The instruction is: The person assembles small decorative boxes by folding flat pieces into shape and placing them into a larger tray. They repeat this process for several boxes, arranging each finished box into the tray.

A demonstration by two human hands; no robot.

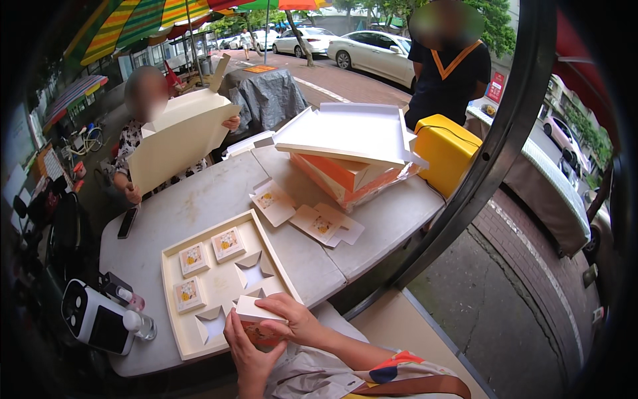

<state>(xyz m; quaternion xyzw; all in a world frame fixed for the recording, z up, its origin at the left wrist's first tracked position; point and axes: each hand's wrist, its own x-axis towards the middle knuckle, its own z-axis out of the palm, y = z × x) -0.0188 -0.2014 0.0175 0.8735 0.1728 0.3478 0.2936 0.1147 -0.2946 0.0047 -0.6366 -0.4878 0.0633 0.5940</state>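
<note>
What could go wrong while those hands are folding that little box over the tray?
The small box is held by both hands, left hand and right hand, at the near edge of the cream tray; a slip might knock it off the table. The tray's folded paper dividers sit close below and could get crushed. The little bottle by the tray might tip if nudged.

One shallow cream tray [174, 312] with six compartments; three hold small closed printed boxes [228, 244], three show bare cardboard inserts [252, 271]. One further small box [256, 318] between two hands. Two unfolded flat box blanks [272, 201] on the table [199, 196]. One yellow container [446, 149]. One phone [127, 223]. Three parked cars [372, 52].
</note>
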